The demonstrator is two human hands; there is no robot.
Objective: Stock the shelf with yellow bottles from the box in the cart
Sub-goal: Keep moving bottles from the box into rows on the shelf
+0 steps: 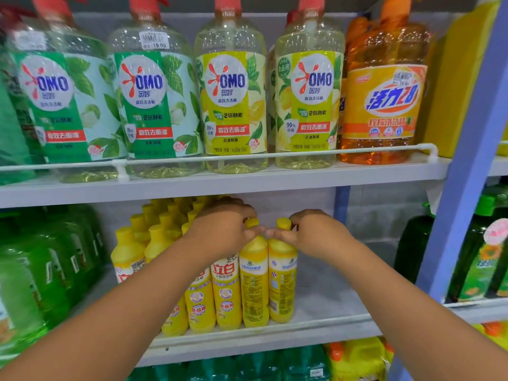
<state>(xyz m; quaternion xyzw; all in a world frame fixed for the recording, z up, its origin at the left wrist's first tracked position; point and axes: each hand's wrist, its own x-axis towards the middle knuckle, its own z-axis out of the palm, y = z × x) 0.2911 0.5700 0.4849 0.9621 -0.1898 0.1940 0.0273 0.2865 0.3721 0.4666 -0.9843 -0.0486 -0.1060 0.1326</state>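
Note:
Several yellow bottles stand in rows on the middle shelf point(324, 303). At the right end of the front row stand two with their back labels facing me. My left hand point(222, 229) grips the neck of the left one point(254, 281), fingers curled round its cap. My right hand point(310, 232) grips the neck of the right one point(283, 284) in the same way. Both bottles stand upright on the shelf, touching each other. The box and the cart are out of view.
Bare shelf lies to the right of the two bottles up to a blue upright post point(467, 149). Green bottles point(41, 276) fill the left side. Large detergent bottles behind a white rail point(247, 158) stand on the shelf above. Dark green bottles point(478, 251) sit at the right.

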